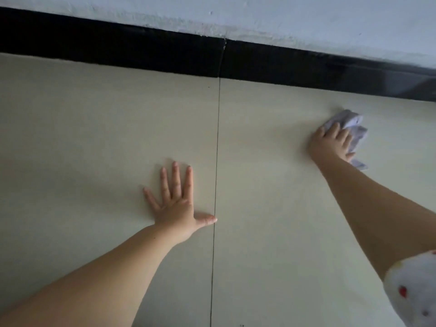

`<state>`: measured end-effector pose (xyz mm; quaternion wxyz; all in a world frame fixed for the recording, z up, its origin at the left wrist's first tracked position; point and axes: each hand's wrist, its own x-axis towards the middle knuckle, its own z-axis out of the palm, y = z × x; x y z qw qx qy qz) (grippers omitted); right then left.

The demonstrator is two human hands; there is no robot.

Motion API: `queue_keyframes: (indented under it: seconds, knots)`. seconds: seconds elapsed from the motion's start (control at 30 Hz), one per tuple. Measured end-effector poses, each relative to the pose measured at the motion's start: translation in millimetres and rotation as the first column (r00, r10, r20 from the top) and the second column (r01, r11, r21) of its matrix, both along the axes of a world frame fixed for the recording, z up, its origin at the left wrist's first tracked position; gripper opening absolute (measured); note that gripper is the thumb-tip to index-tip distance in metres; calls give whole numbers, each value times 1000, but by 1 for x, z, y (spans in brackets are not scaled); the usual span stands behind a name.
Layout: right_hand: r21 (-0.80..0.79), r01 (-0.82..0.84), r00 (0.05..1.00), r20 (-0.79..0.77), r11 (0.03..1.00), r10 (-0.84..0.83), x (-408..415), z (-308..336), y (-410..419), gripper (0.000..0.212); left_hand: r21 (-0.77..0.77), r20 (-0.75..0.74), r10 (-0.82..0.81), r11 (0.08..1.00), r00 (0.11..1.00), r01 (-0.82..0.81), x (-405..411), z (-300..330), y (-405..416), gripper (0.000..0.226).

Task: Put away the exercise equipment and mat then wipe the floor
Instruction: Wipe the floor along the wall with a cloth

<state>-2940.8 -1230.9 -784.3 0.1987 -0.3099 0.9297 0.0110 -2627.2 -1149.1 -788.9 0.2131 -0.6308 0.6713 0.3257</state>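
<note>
My right hand [330,143] presses a crumpled pale lilac cloth [354,131] flat on the beige tiled floor [106,138], far right, a short way from the skirting. The cloth bunches out beyond my fingers and beside my thumb. My left hand [178,204] lies flat on the floor near the middle, fingers spread, holding nothing, its thumb tip touching the dark tile joint [217,161]. No exercise equipment or mat is in view.
A black skirting board [141,50] runs along the foot of a pale blue-white wall [283,17] at the top. A white sleeve with red dots [415,291] shows at the lower right.
</note>
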Motion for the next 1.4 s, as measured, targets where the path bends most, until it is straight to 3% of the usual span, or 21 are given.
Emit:
queue_keyframes:
  seconds: [0.03,0.1,0.2,0.27,0.3,0.33,0.4,0.5,0.57,0.63,0.7,0.73,0.8,0.9,1.0,1.07,1.13,1.2,1.3,1.33,1.4]
  knots:
    - [3,-49,999,-9,999,49,21,-2,-3,57,1,4,-1,1000,1000,1,0,0,0,126]
    - [-36,-321,947,-5,946,321,80,-9,-1,56,1,13,-4,1000,1000,4,-1,1,0,127]
    - [-106,-779,620,13,618,784,167,-14,14,55,-29,23,18,999,1000,-18,-2,0,2,130]
    - [-90,-916,390,20,390,921,172,-12,14,54,-56,30,29,998,999,-28,-3,-3,2,130]
    - [-79,-942,328,13,328,945,156,-12,9,53,-62,31,28,998,999,-26,-3,-4,1,131]
    - [-70,-942,329,-4,328,944,134,-13,4,52,-62,32,24,998,999,-22,-3,-4,0,131]
    - [-84,-843,535,-14,532,845,77,-15,-2,52,-54,33,10,999,999,-9,-1,-4,-1,130]
    - [-62,-478,878,-20,876,478,-22,-9,8,53,-34,39,-2,999,999,4,1,-4,-2,128]
    - [-16,-180,984,7,983,180,-74,-1,27,55,-30,39,-2,1000,999,3,1,-4,-2,128]
    - [7,60,998,5,998,-60,-93,-3,39,55,-35,35,2,999,999,-1,0,-4,-1,128]
    - [-25,129,990,-53,991,-130,-68,-12,43,56,-47,37,8,999,999,-6,0,-4,0,129]
    - [-57,74,993,-85,996,-79,-44,-16,44,57,-52,37,11,999,999,-9,-1,-4,0,130]
    - [-117,-210,976,-90,971,200,27,-23,56,58,-60,32,21,998,999,-19,0,-4,0,132]
    - [-157,-646,747,70,747,661,145,-19,89,58,-88,32,21,996,999,-18,0,-3,2,129]
    - [-167,-779,587,146,604,797,168,-9,102,54,-129,39,26,991,999,-21,0,-5,3,128]
    - [-143,-798,576,102,585,811,129,-12,103,53,-137,30,21,990,999,-17,2,-6,3,128]
    - [-117,-638,762,47,761,646,66,-13,118,54,-130,30,6,992,1000,-2,4,-4,2,126]
    - [-80,-323,946,-3,943,324,-5,-9,144,56,-161,36,-17,987,999,23,4,0,3,120]
    - [36,76,995,57,996,-78,-59,1,178,56,-291,46,-148,944,988,155,-2,9,21,95]
    - [44,120,991,58,992,-122,-52,1,182,56,-315,42,-199,927,979,202,-4,9,32,86]
    - [-7,35,999,19,999,-35,-8,-5,184,56,-302,29,-245,922,969,242,-6,7,53,75]
